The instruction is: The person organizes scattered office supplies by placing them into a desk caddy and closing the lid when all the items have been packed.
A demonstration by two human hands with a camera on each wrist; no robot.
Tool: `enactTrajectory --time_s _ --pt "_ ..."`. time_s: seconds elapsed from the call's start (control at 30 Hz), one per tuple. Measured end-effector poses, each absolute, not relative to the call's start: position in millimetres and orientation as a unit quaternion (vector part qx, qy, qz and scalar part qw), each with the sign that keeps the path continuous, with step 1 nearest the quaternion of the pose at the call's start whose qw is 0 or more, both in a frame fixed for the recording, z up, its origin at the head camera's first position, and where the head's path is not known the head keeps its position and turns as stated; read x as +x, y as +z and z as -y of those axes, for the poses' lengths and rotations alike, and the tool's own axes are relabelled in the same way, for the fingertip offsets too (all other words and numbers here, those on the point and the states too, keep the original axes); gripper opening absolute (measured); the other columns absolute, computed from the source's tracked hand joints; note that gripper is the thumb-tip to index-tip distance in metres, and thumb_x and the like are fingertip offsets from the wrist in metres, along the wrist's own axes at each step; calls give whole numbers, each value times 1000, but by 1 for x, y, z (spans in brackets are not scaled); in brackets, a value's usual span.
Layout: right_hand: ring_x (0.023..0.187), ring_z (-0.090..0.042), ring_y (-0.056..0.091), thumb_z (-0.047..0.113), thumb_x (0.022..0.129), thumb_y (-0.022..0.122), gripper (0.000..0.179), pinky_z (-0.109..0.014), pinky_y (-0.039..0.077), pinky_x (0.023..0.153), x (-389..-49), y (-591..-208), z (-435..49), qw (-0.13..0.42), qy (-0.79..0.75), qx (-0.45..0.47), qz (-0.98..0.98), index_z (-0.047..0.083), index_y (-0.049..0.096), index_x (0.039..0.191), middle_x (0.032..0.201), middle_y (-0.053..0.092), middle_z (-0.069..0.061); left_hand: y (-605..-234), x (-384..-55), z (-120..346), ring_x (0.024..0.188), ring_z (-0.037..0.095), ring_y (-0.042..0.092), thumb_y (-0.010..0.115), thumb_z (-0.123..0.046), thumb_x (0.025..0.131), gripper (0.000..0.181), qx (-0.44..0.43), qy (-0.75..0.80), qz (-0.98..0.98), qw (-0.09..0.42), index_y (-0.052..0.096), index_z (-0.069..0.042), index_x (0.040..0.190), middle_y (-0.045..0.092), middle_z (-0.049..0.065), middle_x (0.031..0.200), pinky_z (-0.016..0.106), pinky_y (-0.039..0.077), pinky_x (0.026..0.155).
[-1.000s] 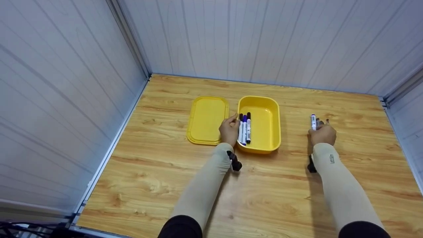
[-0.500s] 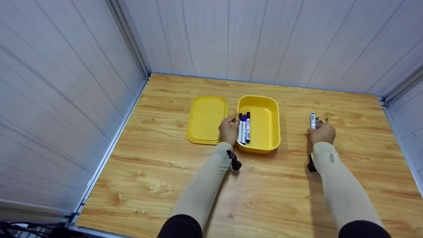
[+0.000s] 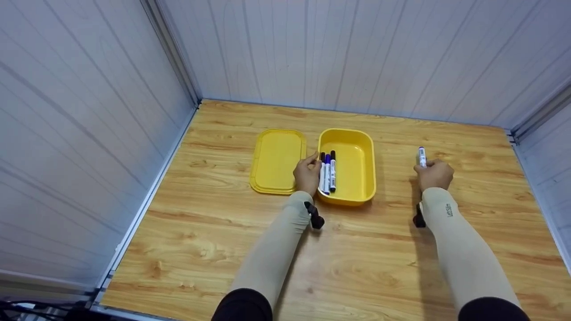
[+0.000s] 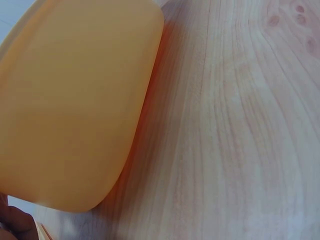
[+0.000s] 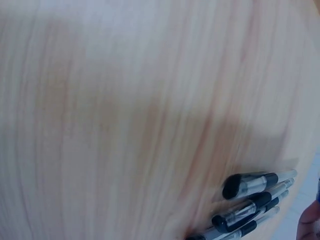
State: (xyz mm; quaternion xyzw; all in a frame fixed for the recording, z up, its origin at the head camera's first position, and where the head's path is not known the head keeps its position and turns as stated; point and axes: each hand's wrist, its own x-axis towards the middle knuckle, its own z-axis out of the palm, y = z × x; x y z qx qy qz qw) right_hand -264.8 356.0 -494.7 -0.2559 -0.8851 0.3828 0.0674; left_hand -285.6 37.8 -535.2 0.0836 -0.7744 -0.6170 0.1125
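The head camera looks forward and down from above the near side of the worktop (image 3: pixel 357 276), far enough back to take in the yellow box (image 3: pixel 354 178), both sleeves (image 3: pixel 274 252) and the walls (image 3: pixel 285 53). The left wrist camera (image 3: pixel 316 219) sits very close to the box, whose outer side fills the left of its view, with the left grip (image 3: pixel 307 176) cut off at the lower corner. The right wrist camera (image 3: pixel 419 218) faces the worktop from nearby, with pens (image 5: pixel 250 185) lower right and the right grip (image 3: pixel 435 174) at the edge. Each wrist view shares its grip and the worktop with the head view.
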Motion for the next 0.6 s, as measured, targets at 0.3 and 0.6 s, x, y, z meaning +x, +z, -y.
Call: enactTrajectory --time_s 0.3,0.6 --pt "78 -17 57 25 81 64 33 -26 47 63 -268 -492 -352 106 394 -263 874 4 65 107 97 62 -11 -535 -287 -37 78 7 53 65 -16 83 30 91 -604 784 111 65 -20 113 57 -7 84 20 44 70" --pt "79 -15 57 24 80 66 34 -24 47 65 -267 -490 -347 103 410 -268 866 5 65 108 98 61 -10 -535 -286 -38 74 9 53 64 -14 84 31 88 -612 778 107 64 -18 115 56 -4 84 20 46 63"
